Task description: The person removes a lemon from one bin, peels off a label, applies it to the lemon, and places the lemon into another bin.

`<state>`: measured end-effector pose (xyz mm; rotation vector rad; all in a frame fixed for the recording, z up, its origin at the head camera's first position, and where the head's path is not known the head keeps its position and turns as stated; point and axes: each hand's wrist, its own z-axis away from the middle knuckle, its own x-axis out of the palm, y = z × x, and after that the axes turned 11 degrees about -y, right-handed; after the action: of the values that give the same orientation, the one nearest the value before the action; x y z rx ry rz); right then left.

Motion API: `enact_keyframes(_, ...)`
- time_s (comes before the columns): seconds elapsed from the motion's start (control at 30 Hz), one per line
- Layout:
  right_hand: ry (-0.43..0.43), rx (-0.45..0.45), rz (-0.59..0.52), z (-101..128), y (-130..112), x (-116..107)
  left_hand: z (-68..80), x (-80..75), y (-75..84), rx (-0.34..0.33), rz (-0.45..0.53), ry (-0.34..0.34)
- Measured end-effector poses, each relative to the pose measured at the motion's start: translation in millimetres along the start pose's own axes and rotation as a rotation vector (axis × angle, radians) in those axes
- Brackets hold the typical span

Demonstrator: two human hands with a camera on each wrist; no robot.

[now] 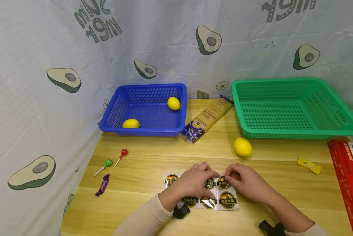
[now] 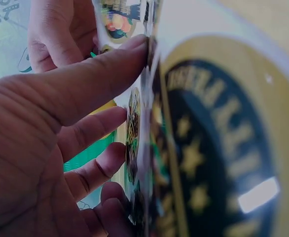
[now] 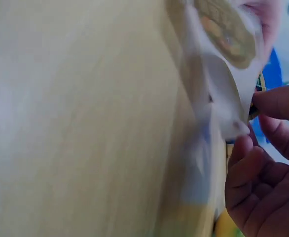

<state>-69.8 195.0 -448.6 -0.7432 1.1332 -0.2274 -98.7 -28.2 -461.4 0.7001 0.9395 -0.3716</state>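
Sticker sheet [image 1: 201, 191]: lies flat near the front edge of the bench, in the middle.
Left hand [image 1: 194, 183]: fingers straight, pressing the sheet down, likely so it does not slide.
Right hand [image 1: 247, 185]: fingertips pinch the upper edge of the sheet at one round sticker, as if to peel it.
Loose lemon [image 1: 242, 147]: just behind the hands, before the green basket [image 1: 294, 108].
Blue basket [image 1: 145, 109]: back left, holds two lemons.
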Motion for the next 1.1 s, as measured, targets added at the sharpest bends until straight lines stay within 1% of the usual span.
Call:
enact_keyframes(0.07, 0.011, 0.017, -0.077, 2, 0, -1, 0.4, 0.3, 0.2, 0.001, -0.007, 0.004)
enact_keyframes(0.23, 0.063, 0.052, -0.161, 5, 1, -3, 1.9, -1.3, -0.5, 0.007, -0.015, 0.015)
enact_keyframes(0.3, 0.061, 0.069, -0.233, 5, -1, -3, 2.2, -2.9, -1.1, 0.021, 0.047, 0.050)
enact_keyframes(0.33, 0.059, 0.076, -0.271, 5, -1, -3, 2.1, -3.9, -1.3, 0.034, 0.110, 0.077)
enact_keyframes(0.37, 0.053, 0.083, -0.314, 5, -2, -3, 2.0, -5.1, -1.4, 0.048, 0.203, 0.099)
enact_keyframes(0.47, 0.038, 0.087, -0.423, 5, -6, -3, 1.6, -7.8, -0.9, 0.094, 0.518, 0.174)
enact_keyframes(0.53, 0.043, 0.078, -0.437, 3, -9, -3, 2.0, -8.9, -0.1, 0.108, 0.684, 0.191)
enact_keyframes(0.57, 0.050, 0.068, -0.427, 3, -10, -4, 2.4, -9.1, 0.1, 0.106, 0.733, 0.189)
enact_keyframes(0.63, 0.075, 0.043, -0.373, 1, -14, -4, 2.8, -9.3, 0.1, 0.101, 0.744, 0.185)
enact_keyframes(0.7, 0.098, 0.009, -0.298, -2, -18, -5, 3.1, -9.6, -0.3, 0.109, 0.725, 0.167)
enact_keyframes(0.8, 0.079, -0.044, -0.246, -6, -22, -5, 3.1, -10.5, -1.5, 0.137, 0.674, 0.144)
enact_keyframes(0.83, 0.067, -0.051, -0.243, -7, -23, -5, 3.3, -10.8, -2.0, 0.147, 0.667, 0.139)
enact_keyframes(0.87, 0.054, -0.050, -0.253, -8, -24, -4, 3.7, -11.2, -2.5, 0.150, 0.672, 0.137)
enact_keyframes(0.93, 0.043, -0.018, -0.296, -8, -25, -3, 3.9, -11.7, -4.2, 0.151, 0.705, 0.147)
enact_keyframes(1.1, 0.100, 0.100, -0.444, -5, -23, -1, 3.7, -12.8, -8.9, 0.148, 0.878, 0.164)
